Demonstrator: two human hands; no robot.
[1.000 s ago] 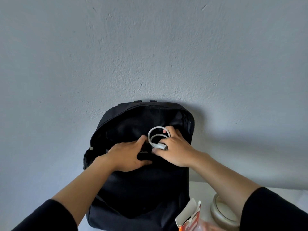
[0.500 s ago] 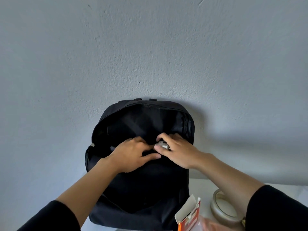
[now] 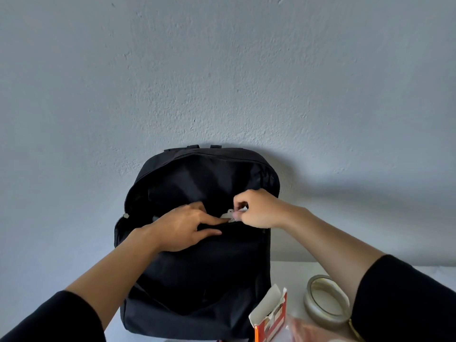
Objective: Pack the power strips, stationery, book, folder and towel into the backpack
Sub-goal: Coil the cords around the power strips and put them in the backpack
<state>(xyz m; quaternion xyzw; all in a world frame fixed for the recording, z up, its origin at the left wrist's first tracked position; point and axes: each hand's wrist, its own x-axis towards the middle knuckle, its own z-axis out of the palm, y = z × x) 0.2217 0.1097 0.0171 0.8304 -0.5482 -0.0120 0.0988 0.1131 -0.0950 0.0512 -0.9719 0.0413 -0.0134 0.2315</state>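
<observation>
nearest, an orange box (image 3: pixel 270 317) and a tape roll (image 3: pixel 325 299) sit on the white table (image 3: pixel 291 272), right of the black backpack (image 3: pixel 197 267). the left hand (image 3: pixel 182 228) lies on the front pocket's rim, fingers straight. just past its fingertips the right hand (image 3: pixel 259 208) — fingers curled — pinches a white piece (image 3: pixel 228 213) at the pocket mouth, most of it hidden. behind stands a grey wall (image 3: pixel 222 70).

Black long sleeves (image 3: pixel 407 299) pushed up both forearms; wrists, hands bare.
</observation>
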